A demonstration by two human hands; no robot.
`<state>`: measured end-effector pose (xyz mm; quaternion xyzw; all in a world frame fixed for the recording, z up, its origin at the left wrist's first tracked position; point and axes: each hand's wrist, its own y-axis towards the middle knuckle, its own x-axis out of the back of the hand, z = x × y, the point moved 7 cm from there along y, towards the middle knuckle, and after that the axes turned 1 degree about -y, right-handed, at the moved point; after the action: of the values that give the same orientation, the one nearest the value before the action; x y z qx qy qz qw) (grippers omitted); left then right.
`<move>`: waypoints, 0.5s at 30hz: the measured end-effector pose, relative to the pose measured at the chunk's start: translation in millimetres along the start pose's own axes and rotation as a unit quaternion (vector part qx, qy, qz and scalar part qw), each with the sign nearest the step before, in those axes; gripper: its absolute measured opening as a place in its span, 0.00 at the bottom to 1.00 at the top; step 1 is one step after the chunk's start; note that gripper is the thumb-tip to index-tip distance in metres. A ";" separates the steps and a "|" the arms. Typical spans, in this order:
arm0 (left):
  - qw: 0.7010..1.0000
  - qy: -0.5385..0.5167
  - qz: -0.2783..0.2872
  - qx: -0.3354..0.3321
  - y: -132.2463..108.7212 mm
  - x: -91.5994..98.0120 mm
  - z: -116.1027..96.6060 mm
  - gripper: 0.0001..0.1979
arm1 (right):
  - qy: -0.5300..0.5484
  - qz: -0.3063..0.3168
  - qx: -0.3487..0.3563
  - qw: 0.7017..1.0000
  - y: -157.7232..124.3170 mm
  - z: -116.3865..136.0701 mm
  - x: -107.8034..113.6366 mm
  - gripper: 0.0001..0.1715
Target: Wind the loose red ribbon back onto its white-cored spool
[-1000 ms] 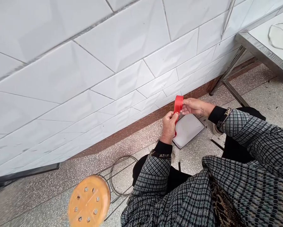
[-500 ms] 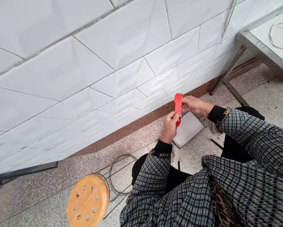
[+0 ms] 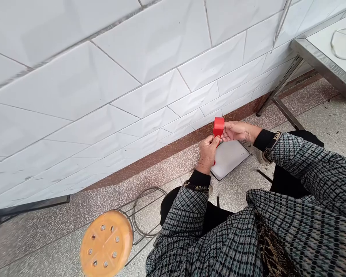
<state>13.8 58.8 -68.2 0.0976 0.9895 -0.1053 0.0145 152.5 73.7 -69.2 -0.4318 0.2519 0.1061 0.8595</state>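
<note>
Center right: our left hand (image 3: 208, 150) pinches red ribbon (image 3: 219, 125); right hand (image 3: 238, 131) half-open, hold unclear. We'd best keep ribbon flat.

Indoor room, kind unclear
White wall tiles (image 3: 167, 42) and speckled floor (image 3: 239, 192) are being seen by a metal-framed table (image 3: 320, 59) corner.

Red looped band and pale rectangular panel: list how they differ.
Colour: the red looped band is bright red; the pale rectangular panel is greyish white, dark-edged.
Shape: the band is narrow and curved; the panel is broad and flat.
Place: the left hand pinches the band; the panel lies on the speckled floor.
Shared: both are partly hidden.
</note>
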 end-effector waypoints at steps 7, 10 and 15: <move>0.996 0.018 -0.083 -0.039 1.8 9.2 -5.8 0.12 | 0.006 0.015 -0.039 0.999 -3.3 -3.5 0.1 0.14; 0.998 -0.010 -0.029 -0.049 3.8 3.3 -4.6 0.22 | -0.012 0.025 -0.064 0.998 -3.5 -4.7 1.1 0.15; 0.997 -0.061 0.028 -0.024 10.3 1.5 1.4 0.28 | -0.023 0.036 -0.075 0.996 -5.5 -8.5 0.8 0.11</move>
<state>14.4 68.6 -71.8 0.1181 0.9860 -0.0865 0.0797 152.5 63.6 -70.1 -0.4834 0.2386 0.1652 0.8259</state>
